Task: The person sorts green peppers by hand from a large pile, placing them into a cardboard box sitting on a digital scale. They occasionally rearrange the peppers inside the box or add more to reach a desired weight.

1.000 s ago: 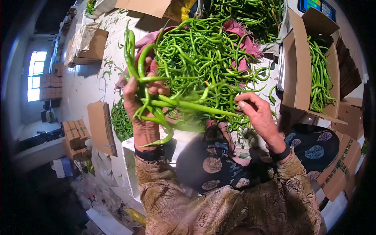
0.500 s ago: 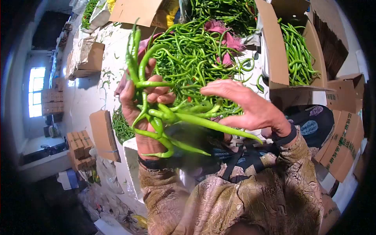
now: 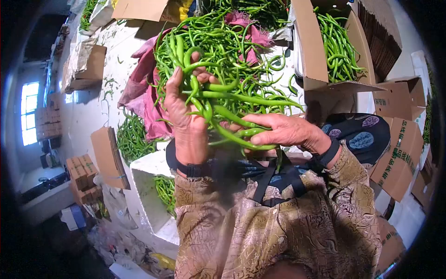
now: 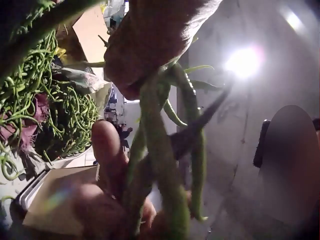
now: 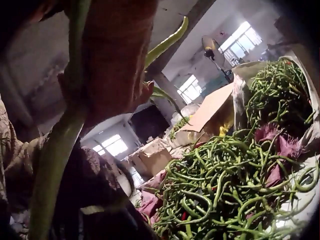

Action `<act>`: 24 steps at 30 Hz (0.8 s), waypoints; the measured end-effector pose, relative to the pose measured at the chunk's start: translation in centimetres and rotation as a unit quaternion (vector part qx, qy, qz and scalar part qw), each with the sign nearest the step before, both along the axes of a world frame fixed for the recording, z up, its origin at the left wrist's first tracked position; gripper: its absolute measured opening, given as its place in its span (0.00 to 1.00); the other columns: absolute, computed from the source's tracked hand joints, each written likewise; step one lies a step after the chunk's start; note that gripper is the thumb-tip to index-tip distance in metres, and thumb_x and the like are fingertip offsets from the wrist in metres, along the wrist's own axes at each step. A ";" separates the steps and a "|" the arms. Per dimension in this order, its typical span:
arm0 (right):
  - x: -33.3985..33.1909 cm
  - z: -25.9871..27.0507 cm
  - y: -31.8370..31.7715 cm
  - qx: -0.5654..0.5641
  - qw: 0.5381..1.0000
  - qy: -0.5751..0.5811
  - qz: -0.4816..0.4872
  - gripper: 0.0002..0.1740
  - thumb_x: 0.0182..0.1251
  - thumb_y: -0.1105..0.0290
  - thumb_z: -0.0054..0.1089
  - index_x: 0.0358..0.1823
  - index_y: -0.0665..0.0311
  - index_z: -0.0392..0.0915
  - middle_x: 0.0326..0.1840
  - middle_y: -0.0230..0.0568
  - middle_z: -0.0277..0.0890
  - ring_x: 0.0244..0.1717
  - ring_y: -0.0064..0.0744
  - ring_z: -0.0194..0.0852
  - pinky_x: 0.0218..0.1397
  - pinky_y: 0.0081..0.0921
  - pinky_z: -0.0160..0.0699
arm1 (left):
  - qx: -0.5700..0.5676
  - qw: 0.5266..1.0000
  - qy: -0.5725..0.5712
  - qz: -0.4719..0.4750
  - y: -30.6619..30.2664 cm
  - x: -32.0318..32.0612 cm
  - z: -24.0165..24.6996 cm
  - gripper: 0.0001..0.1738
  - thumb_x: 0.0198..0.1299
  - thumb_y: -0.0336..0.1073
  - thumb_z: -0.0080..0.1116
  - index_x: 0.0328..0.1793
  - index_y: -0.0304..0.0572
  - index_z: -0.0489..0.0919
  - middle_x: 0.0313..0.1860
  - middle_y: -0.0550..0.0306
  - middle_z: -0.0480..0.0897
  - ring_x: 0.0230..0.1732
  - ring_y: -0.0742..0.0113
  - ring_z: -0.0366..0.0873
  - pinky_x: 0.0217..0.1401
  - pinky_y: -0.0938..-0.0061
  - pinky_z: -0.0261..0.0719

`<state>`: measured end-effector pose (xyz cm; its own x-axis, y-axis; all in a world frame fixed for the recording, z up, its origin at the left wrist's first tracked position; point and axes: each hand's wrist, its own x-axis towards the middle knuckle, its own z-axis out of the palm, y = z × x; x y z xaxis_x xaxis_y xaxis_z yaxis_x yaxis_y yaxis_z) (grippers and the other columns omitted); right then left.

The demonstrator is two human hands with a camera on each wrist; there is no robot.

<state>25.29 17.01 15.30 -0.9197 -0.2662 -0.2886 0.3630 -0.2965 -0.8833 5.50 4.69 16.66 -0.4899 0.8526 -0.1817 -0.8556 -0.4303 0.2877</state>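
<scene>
In the head view, the left hand (image 3: pixel 188 111) is turned palm up with its fingers curled round a bunch of green peppers (image 3: pixel 197 95), some of them reaching right across the palm. The right hand (image 3: pixel 288 130) pinches the ends of a few peppers (image 3: pixel 232 135) between thumb and fingers, just right of the left hand. Behind both lies a large heap of loose peppers (image 3: pixel 209 35) on pink cloth (image 3: pixel 151 100). The left wrist view shows several peppers (image 4: pixel 162 150) close up, between a hand above and fingers below.
An opened carton (image 3: pixel 316 51) of peppers stands at the right, with stacked flat cardboard (image 3: pixel 378 35) behind. A white foam box (image 3: pixel 141 186) with peppers inside is at lower left, near more peppers (image 3: pixel 134 137) on the floor. Folded cardboard (image 3: pixel 109 156) and small cartons (image 3: pixel 83 172) lie further left.
The right hand, spread apart from the peppers half a second ago, has come down and left and now pinches some. The left hand and its bunch have shifted right. The head view has moved too.
</scene>
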 end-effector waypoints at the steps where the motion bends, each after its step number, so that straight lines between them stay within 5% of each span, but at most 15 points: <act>1: 0.1 0.6 0.0 -0.114 0.990 -0.082 0.012 0.33 0.70 0.53 0.55 0.70 0.63 0.63 0.54 0.38 0.74 0.47 0.19 0.73 0.39 0.17 0.73 | 0.006 1.000 -0.011 0.006 0.0 -0.3 -0.2 0.26 0.66 0.41 0.52 0.64 0.30 0.68 0.37 0.57 0.75 0.37 0.69 0.75 0.50 0.64 0.76; 2: 0.3 0.6 0.0 -0.114 0.990 -0.087 0.013 0.33 0.70 0.53 0.55 0.70 0.63 0.63 0.54 0.38 0.74 0.47 0.19 0.73 0.39 0.17 0.73 | -0.002 1.000 -0.013 0.017 0.0 -0.6 -0.3 0.25 0.66 0.40 0.52 0.64 0.29 0.69 0.37 0.56 0.75 0.38 0.68 0.76 0.50 0.64 0.76; 5: 1.5 -0.6 0.7 -0.186 0.976 -0.095 -0.057 0.25 0.74 0.57 0.49 0.66 0.63 0.66 0.32 0.35 0.75 0.18 0.09 0.60 0.17 0.09 0.53 | -0.027 0.997 0.012 0.070 -0.1 -1.1 -0.4 0.24 0.65 0.40 0.53 0.61 0.29 0.70 0.38 0.55 0.76 0.38 0.65 0.76 0.51 0.63 0.77; 8: 3.5 -1.5 1.6 -0.264 0.951 -0.118 -0.110 0.24 0.76 0.59 0.45 0.66 0.66 0.66 0.26 0.36 0.74 0.13 0.07 0.53 0.14 0.09 0.49 | -0.031 0.992 0.051 0.111 -0.9 -2.9 -1.8 0.18 0.63 0.36 0.55 0.55 0.30 0.73 0.38 0.52 0.77 0.36 0.63 0.76 0.50 0.63 0.77; 14: 7.3 -3.6 4.9 -0.358 0.879 -0.168 -0.266 0.17 0.77 0.62 0.44 0.57 0.67 0.68 0.30 0.45 0.75 0.10 0.09 0.51 0.10 0.08 0.52 | -0.084 0.960 0.120 0.237 -3.4 -6.0 -1.3 0.12 0.63 0.36 0.55 0.46 0.34 0.75 0.34 0.50 0.78 0.36 0.60 0.75 0.47 0.63 0.78; 18: 7.7 -3.0 5.7 -0.383 0.863 -0.124 -0.305 0.16 0.78 0.60 0.41 0.52 0.66 0.68 0.30 0.45 0.75 0.10 0.10 0.52 0.09 0.08 0.53 | -0.073 0.971 0.104 0.203 -3.1 -4.9 -0.8 0.16 0.65 0.40 0.54 0.46 0.30 0.74 0.38 0.47 0.78 0.39 0.56 0.76 0.51 0.58 0.78; 24: 7.7 -2.8 6.1 -0.453 0.827 -0.096 -0.318 0.18 0.79 0.57 0.38 0.49 0.66 0.69 0.28 0.45 0.75 0.09 0.10 0.52 0.09 0.08 0.55 | -0.064 0.977 0.113 0.170 -1.8 -2.4 -0.3 0.15 0.64 0.33 0.55 0.53 0.31 0.73 0.39 0.52 0.74 0.39 0.64 0.73 0.50 0.65 0.75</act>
<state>33.03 23.09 12.47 -0.9173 0.0663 -0.3928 -0.0124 -0.9903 -0.1382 3.06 2.91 16.35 -0.7805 0.6114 -0.1306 -0.5784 -0.6268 0.5221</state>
